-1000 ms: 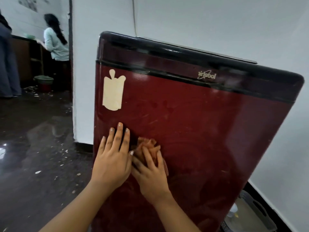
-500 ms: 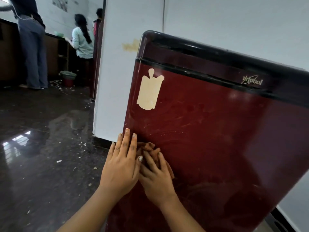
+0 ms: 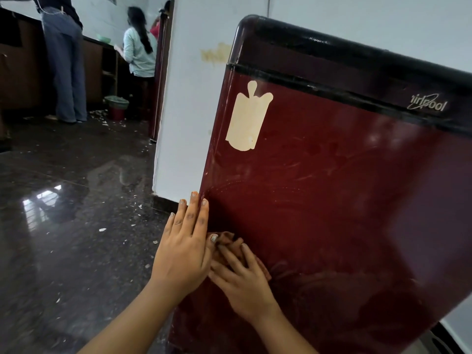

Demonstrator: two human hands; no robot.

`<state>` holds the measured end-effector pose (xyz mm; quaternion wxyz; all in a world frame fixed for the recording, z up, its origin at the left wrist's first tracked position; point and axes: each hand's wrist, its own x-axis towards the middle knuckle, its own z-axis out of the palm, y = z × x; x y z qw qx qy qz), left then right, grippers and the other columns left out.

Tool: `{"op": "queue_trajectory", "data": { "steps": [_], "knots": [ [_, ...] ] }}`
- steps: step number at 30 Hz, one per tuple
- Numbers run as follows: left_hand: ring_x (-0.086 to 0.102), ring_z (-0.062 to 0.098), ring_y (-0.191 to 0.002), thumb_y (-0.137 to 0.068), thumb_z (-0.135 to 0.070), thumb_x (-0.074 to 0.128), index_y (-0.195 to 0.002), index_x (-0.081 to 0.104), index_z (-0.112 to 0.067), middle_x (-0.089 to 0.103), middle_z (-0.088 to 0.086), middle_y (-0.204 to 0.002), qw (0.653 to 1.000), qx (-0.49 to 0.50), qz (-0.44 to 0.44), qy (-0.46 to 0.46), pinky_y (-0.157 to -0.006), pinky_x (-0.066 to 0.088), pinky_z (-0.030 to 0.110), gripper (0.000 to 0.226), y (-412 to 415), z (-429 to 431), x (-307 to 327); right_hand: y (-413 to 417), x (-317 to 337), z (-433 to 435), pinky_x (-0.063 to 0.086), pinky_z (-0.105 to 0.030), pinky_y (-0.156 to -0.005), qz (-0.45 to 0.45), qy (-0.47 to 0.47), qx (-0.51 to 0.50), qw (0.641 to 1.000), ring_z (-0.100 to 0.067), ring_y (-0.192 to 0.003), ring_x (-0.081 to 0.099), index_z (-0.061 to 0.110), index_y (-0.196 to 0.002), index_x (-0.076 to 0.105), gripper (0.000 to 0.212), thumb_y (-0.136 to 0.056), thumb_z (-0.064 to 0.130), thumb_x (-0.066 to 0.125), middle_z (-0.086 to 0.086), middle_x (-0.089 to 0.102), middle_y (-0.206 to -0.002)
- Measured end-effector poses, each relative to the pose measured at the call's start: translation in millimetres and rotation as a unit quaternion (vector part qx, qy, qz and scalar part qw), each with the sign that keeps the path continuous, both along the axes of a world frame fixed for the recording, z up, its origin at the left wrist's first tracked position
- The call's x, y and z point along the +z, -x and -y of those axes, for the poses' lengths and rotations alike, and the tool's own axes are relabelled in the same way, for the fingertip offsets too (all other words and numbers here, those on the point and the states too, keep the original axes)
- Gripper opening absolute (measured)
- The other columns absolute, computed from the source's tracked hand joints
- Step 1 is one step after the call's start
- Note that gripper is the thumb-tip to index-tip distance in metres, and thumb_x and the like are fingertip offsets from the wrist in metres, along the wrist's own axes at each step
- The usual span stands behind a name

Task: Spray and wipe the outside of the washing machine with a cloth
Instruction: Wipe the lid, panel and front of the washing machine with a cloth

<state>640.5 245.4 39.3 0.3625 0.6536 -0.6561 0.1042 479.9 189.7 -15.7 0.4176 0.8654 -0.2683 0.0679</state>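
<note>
Head view is showing a maroon washing machine (image 3: 332, 213) with a partly readable "irlpool" logo (image 3: 427, 105) and a blank cream sticker (image 3: 247, 118). Left hand (image 3: 184, 254) is lying flat, fingers spread, on its edge; right hand (image 3: 242, 277) is pressing a brownish cloth (image 3: 226, 237) against the panel. Glossy dark floor (image 3: 63, 213) is reflecting light.

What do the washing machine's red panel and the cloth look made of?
Red panel: likely painted sheet metal, glossy; it reflects light and shows wipe streaks. Cloth: soft brownish woven fabric, bunched in folds under the right hand.
</note>
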Motion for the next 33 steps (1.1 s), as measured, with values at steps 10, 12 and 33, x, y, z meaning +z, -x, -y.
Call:
{"op": "queue_trajectory", "data": {
  "steps": [10,12,33],
  "knots": [
    [0.017,0.033,-0.14,-0.092,-0.038,0.029,-0.145,0.021,-0.01,0.013,0.012,-0.153,0.997,-0.044,0.058,0.003,-0.11,0.026,0.049,0.06,37.4,8.9,-22.5,42.2,-30.9,1.2,0.015,-0.05,-0.114,-0.023,-0.013,-0.005,1.0,-0.021,-0.14,0.026,0.035,-0.136,0.043,0.052,-0.084,0.03,0.041,0.013,0.043,-0.145],
    [0.016,0.033,-0.14,-0.093,-0.039,0.027,-0.145,0.021,-0.011,0.014,0.012,-0.154,0.996,-0.054,0.071,-0.001,-0.11,0.027,0.049,0.06,42.6,10.4,-31.0,78.1,-45.7,-5.8,0.016,-0.053,-0.111,0.008,-0.003,-0.045,0.999,-0.018,-0.137,0.029,0.041,-0.139,0.04,0.06,-0.08,0.031,0.047,0.021,0.042,-0.144],
    [0.003,0.037,-0.141,-0.09,-0.04,0.03,-0.146,0.009,-0.008,0.004,0.015,-0.154,0.99,-0.067,0.123,0.015,-0.113,0.008,0.052,0.068,129.8,27.9,-65.3,181.4,-37.3,-0.5,0.01,-0.066,-0.11,0.618,0.028,-0.237,0.75,-0.056,-0.137,0.002,0.018,-0.149,0.021,0.059,-0.093,0.032,0.036,-0.013,0.01,-0.157]
  ]
}}
